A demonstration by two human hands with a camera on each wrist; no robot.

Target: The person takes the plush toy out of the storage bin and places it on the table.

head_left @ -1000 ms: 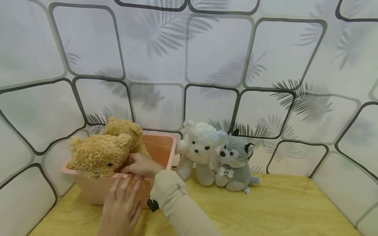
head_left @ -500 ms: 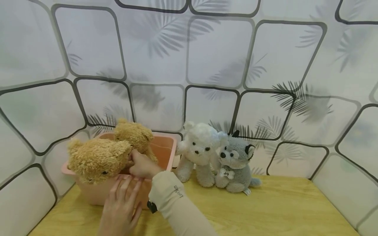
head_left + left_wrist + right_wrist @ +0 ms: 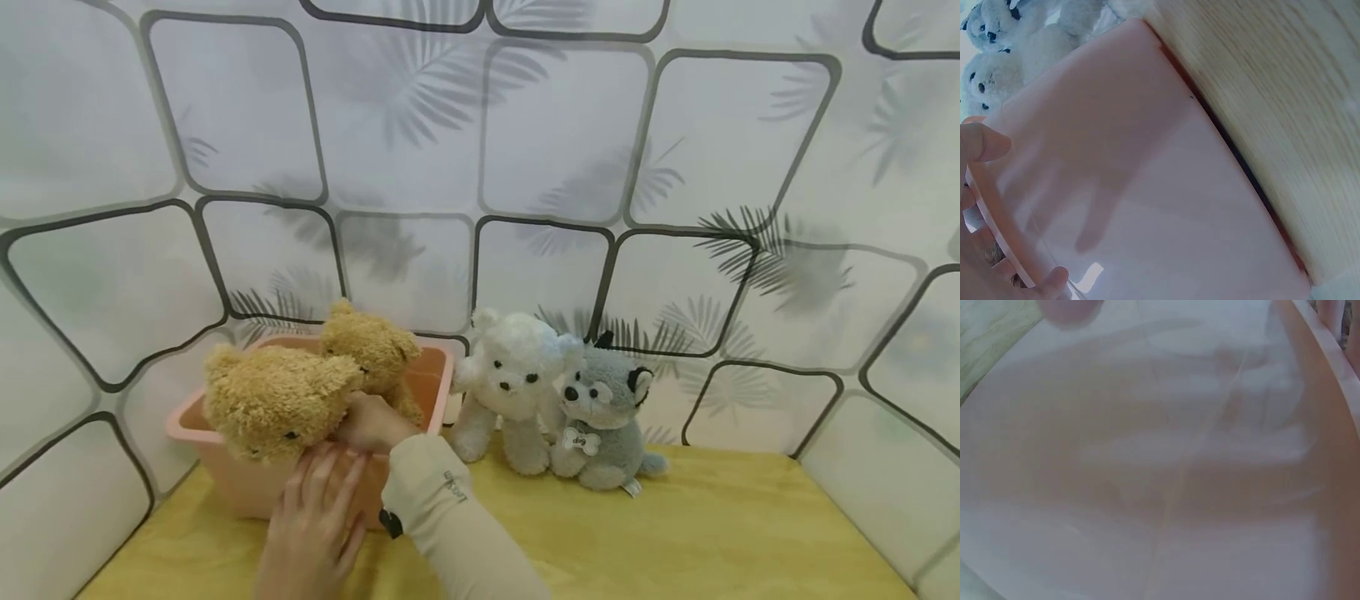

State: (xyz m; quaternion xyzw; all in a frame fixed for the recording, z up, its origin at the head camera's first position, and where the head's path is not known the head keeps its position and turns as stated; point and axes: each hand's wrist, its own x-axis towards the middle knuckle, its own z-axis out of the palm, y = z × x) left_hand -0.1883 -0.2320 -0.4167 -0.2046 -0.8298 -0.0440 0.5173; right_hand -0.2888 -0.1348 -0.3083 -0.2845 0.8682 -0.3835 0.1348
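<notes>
In the head view, a pink plastic bin (image 3: 225,479) stands at the left of the table. Two shaggy brown plush bears sit in it: the front bear (image 3: 273,400) leans over the near rim, while the rear bear (image 3: 375,346) sits behind it to the right. My right hand (image 3: 375,425) reaches over the near rim and grips the front bear near its neck; the fingertips are hidden. My left hand (image 3: 315,508) rests on the bin's near wall, its fingers extended to the rim. The left wrist view shows its thumb (image 3: 988,142) against the outside wall.
Right of the bin, a white plush dog (image 3: 513,375) stands beside a grey plush dog (image 3: 603,408) with a bone-shaped tag. Both are on the wooden table (image 3: 720,525). Patterned fabric walls (image 3: 555,125) enclose it. The bin's wall (image 3: 1116,444) fills most of the right wrist view.
The rear bear has shifted right inside the bin. The front bear's head first dipped left, then moved right. My right hand has slid slightly right; my left hand has stayed at the rim.
</notes>
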